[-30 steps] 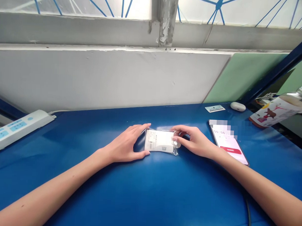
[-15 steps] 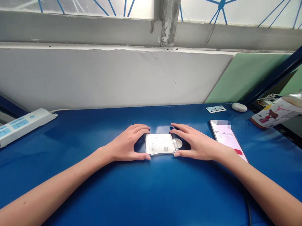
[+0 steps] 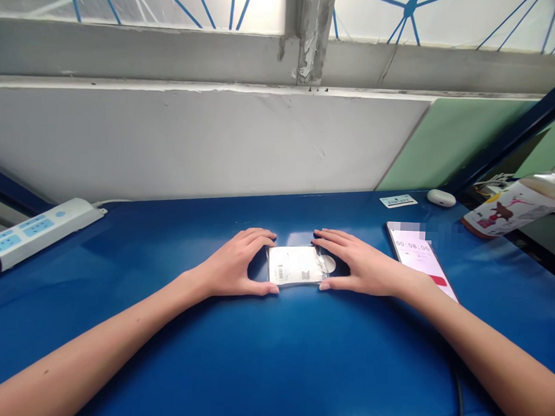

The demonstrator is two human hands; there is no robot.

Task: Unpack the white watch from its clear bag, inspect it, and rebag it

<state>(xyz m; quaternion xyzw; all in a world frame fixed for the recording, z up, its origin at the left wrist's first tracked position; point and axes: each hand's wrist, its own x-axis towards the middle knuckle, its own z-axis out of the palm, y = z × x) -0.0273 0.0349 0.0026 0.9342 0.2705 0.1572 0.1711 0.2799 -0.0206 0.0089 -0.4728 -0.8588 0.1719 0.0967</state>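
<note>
A small white package (image 3: 296, 265) in clear plastic lies flat on the blue table (image 3: 271, 355). A barcode and a square code are printed on its face, and a pale round spot shows at its right end. My left hand (image 3: 238, 264) curves around its left end, fingers by the far corner and thumb by the near corner. Around the right end, my right hand (image 3: 353, 263) is placed likewise, thumb and fingers wide apart. Both sets of fingertips are at or very near the package edges; whether they touch it I cannot tell.
A phone (image 3: 422, 263) with a running timer lies by my right wrist. Behind it are a printed card (image 3: 398, 201) and a white earbud case (image 3: 441, 198). A labelled bottle (image 3: 512, 206) stands far right, a power strip (image 3: 41, 231) far left. A black cable (image 3: 460, 400) hangs near my right forearm.
The hands and the package hold almost the same place; the view has shifted very slightly. The phone's timer has advanced by a second.
</note>
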